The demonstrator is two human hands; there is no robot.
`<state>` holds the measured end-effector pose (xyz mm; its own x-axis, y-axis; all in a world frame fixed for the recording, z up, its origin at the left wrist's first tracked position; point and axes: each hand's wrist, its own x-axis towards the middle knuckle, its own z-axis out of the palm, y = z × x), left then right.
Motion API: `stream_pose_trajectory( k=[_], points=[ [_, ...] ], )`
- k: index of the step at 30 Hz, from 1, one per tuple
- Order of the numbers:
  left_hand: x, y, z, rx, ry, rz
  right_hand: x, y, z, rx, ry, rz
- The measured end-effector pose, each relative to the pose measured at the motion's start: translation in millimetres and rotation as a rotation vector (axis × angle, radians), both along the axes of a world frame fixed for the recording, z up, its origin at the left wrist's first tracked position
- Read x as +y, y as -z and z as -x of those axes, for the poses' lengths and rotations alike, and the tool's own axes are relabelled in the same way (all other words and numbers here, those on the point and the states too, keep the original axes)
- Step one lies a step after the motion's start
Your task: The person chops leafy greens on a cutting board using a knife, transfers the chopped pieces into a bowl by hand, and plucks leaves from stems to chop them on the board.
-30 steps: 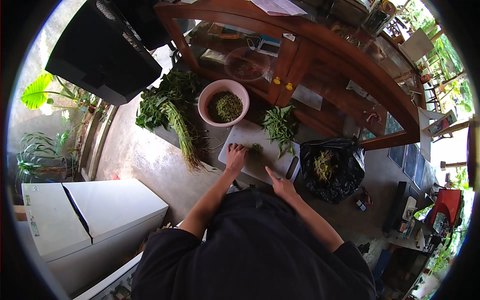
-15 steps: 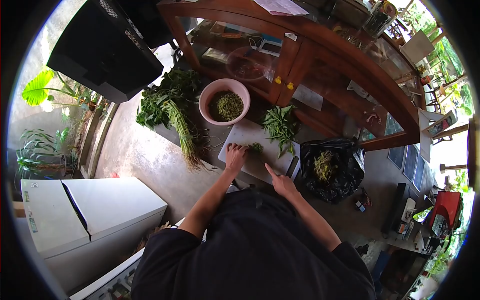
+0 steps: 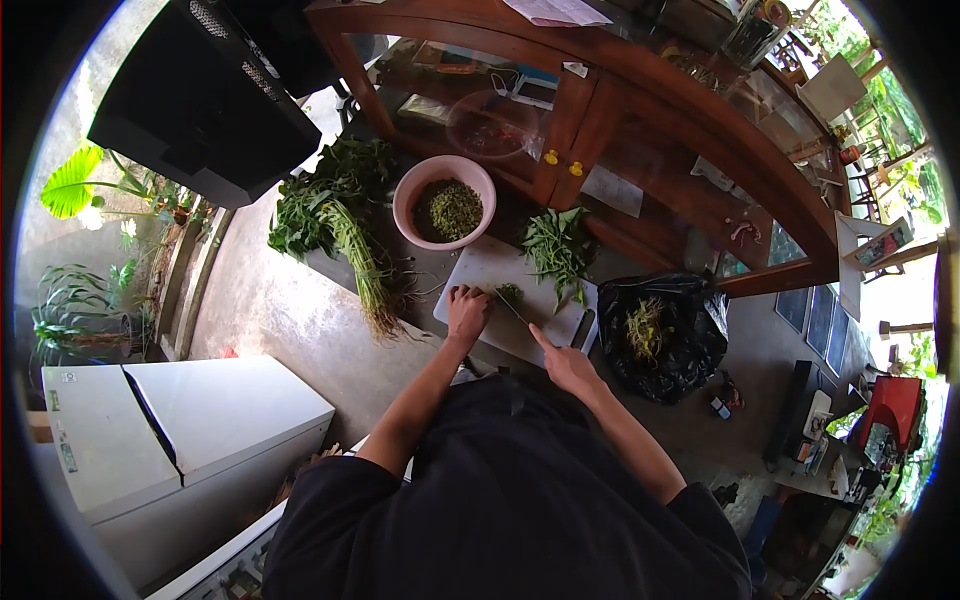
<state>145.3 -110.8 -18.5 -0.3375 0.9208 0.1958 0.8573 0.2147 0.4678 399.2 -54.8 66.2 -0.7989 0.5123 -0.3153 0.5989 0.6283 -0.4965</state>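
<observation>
On a white cutting board, my left hand has its fingers curled down over greens, most of which are hidden beneath them. Cut greens lie just right of those fingertips. My right hand grips a knife, its handle covered by the fingers. The thin blade points up and left, its tip between the left fingertips and the cut pieces. A bunch of leafy stems rests across the board's far right side. Behind the board stands a pink bowl holding chopped greens.
Left of the bowl lies a large rooted bundle of greens. A black plastic bag with stem scraps sits right of the board. Beyond stands a wooden glass-front cabinet; a white refrigerator is at left.
The knife blade now shows clearly, beside the left fingertips, where it was hard to see before. My left hand stays at the greens. The whole view has shifted slightly.
</observation>
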Motion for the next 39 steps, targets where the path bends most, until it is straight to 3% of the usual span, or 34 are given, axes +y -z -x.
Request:
stream_pose_trajectory(
  k=[14,28,39],
  points=[
    [3,-5,-4,0.030,-0.008,0.055,-11,34,-8,-0.057,-0.017,-0.082],
    [4,4,-6,0.037,-0.027,0.033,-11,14,-2,-0.083,0.042,0.029],
    [-1,-4,-12,0.041,-0.004,0.050,-11,36,10,0.000,0.070,-0.049]
  ],
)
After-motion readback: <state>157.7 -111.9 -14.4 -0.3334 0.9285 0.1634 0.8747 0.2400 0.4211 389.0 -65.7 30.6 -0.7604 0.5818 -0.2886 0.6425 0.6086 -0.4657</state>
